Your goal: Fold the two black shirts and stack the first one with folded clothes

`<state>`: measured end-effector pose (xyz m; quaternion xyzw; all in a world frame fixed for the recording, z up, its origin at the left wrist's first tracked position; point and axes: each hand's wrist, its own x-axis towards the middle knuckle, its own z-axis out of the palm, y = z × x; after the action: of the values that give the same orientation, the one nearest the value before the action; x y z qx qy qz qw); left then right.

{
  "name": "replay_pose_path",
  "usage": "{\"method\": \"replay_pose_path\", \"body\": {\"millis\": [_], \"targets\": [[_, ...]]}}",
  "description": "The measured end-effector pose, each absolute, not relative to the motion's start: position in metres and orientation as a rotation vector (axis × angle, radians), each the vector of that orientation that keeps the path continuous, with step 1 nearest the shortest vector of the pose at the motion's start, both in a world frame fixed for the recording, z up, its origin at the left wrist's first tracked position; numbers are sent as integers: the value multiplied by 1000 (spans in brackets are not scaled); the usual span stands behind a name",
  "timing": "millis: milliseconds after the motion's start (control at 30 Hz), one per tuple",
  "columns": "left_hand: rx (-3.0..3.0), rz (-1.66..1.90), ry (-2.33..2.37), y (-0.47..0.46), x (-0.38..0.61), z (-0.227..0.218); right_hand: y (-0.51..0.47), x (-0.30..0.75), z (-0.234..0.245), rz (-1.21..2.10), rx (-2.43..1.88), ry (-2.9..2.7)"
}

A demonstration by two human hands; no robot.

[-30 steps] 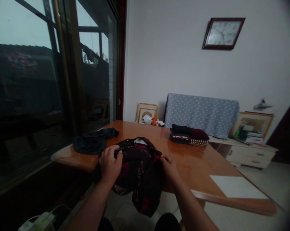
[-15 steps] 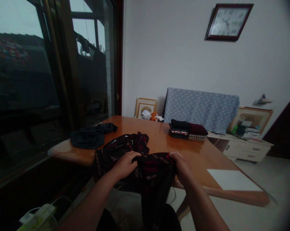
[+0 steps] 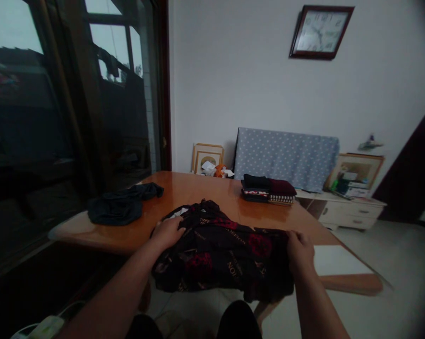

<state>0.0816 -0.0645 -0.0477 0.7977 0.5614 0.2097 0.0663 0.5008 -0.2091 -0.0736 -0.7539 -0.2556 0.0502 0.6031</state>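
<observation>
A dark garment (image 3: 219, 256) with red patches and pale lettering is spread between my hands, partly on the table and hanging over its front edge. Whether it is a shirt or another piece of clothing I cannot tell. My left hand (image 3: 168, 233) grips its left part, near a small white patch. At the right end, my right hand (image 3: 300, 249) is closed on the garment's edge. Left of it lies a crumpled dark blue garment (image 3: 118, 207).
The wooden table (image 3: 187, 186) bears stacks of folded clothes (image 3: 268, 189) at the back and a white sheet (image 3: 339, 260) at the right. Behind stand a low white cabinet (image 3: 356, 212) and a blue dotted cloth (image 3: 286, 155). Glass doors (image 3: 116, 103) line the left.
The dark garment has gone from bunched to stretched out sideways. My right hand moved right with its edge and my left hand moved left. The view turned slightly right.
</observation>
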Motion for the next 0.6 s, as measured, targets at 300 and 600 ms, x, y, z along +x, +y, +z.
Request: {"method": "replay_pose_path", "body": {"millis": [300, 600], "targets": [[2087, 474, 981, -60, 107, -35, -188, 453, -77, 367, -1925, -1365], [2428, 679, 1414, -6, 118, -46, -191, 452, -84, 306, -2023, -1252]]}}
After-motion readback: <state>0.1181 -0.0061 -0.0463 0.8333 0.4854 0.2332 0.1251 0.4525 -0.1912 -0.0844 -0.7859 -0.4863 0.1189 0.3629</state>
